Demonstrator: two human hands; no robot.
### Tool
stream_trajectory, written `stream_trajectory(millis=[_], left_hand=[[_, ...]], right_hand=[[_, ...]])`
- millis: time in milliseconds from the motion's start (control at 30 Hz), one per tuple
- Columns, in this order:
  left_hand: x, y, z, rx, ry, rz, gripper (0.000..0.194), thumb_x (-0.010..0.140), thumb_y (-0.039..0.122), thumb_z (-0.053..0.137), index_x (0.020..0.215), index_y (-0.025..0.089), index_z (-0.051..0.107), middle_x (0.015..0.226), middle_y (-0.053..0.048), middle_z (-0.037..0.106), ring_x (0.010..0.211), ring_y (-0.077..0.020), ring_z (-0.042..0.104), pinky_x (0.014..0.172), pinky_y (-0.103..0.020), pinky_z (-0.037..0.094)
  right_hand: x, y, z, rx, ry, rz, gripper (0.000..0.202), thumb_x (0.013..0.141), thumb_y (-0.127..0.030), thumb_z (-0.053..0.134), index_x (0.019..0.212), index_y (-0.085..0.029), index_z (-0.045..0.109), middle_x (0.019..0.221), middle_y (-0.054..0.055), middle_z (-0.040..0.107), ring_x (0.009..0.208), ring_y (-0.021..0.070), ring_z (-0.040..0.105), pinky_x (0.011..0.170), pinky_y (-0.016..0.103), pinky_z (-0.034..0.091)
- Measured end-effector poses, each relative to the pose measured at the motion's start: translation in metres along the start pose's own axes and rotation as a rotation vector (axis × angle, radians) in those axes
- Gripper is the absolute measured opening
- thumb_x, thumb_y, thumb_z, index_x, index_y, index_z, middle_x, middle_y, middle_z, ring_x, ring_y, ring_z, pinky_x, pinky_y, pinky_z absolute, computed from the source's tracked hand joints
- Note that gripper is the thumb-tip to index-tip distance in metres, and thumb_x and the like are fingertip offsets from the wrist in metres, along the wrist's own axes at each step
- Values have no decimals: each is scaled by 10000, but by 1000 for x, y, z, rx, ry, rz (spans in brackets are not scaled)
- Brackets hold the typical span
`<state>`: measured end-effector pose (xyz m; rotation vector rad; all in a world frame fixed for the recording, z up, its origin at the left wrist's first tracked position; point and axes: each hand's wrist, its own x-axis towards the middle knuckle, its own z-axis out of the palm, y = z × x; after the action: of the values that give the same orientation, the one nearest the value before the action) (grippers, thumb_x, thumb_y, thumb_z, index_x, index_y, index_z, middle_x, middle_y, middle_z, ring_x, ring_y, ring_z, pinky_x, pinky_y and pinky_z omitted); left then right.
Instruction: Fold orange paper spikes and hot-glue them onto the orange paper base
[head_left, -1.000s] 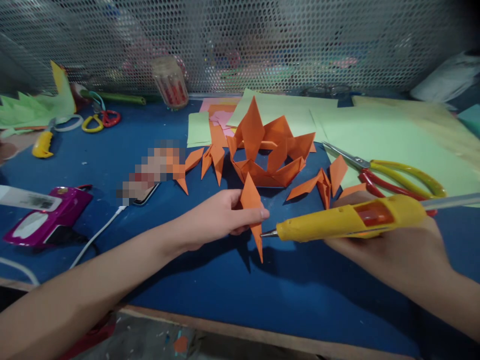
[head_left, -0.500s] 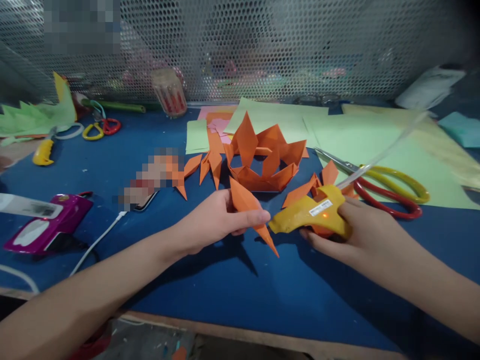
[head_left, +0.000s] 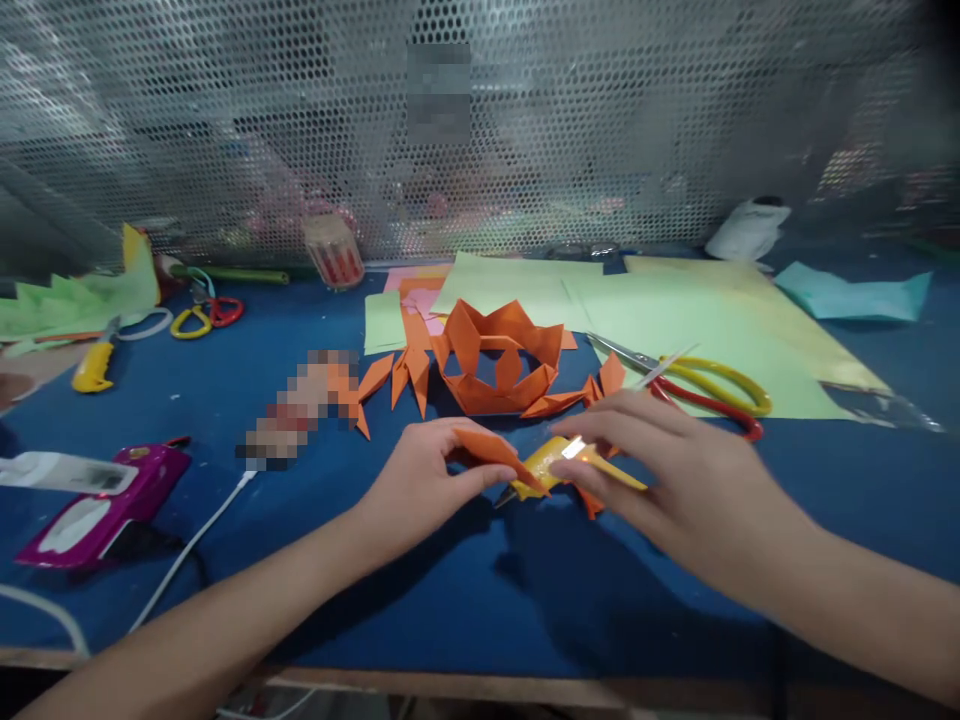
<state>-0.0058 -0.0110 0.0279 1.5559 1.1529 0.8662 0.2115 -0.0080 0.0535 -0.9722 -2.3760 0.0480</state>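
Note:
My left hand (head_left: 416, 475) is closed around a folded orange paper piece (head_left: 486, 447), pinched between thumb and fingers. Its pointed end angles down to the right, beside the nozzle end of a yellow hot glue gun (head_left: 546, 462). Over that gun lies my right hand (head_left: 690, 485), fingers above and thumb along its near side, gripping its body. Just beyond both hands stands a ring of folded orange paper (head_left: 491, 398) with upright points. Loose orange pieces (head_left: 411, 372) lie to its left, and an orange piece (head_left: 559, 402) touches its right side.
Scissors with red and yellow handles (head_left: 739, 428) rest on light green sheets (head_left: 675, 310) at right. On the left are a purple device (head_left: 142, 510), a white cable (head_left: 196, 545), smaller scissors (head_left: 191, 322) and a yellow-handled cutter (head_left: 94, 367). A jar (head_left: 334, 252) stands near the perforated metal screen (head_left: 525, 120).
My right hand has moved left and shifted from the glue gun's handle to over its body. The gun sits lower, its nozzle behind the orange piece. The camera view has tilted up.

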Motion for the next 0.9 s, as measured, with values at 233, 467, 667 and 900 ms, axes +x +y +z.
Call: stream_trajectory(millis=[233,467,667,900], left_hand=[[-6,2,-1,223,159,367,65,737,110,693,749,173,700,735,15,700,686,-110,635,645,-182,489],[1,-5,-2,-54,308,265,514,737,238,748,1206,266,539,992,-2,626,706,-85,618,702,-219,534],[22,-23,-11,-172,323,156,731,765,304,700,1374,279,298,1289,-102,486,920,-142,615,820,-308,528],[29,-32,-21,58,352,128,667,729,383,711,1296,219,401,1065,-60,554,857,-167,587,832,-375,499]], right_hand=[[30,-27,17,117,3,-150,159,888,-166,523,856,-102,665,785,76,661,711,166,629,629,286,537],[57,-3,-22,306,17,84,46,786,-196,668,743,-204,653,604,-36,621,510,88,545,475,219,434],[72,50,-35,414,285,310,117,795,-302,655,774,-201,597,654,-7,607,559,116,544,539,289,439],[71,60,0,516,129,302,115,820,-346,594,807,-233,575,766,7,660,691,164,617,658,344,506]])
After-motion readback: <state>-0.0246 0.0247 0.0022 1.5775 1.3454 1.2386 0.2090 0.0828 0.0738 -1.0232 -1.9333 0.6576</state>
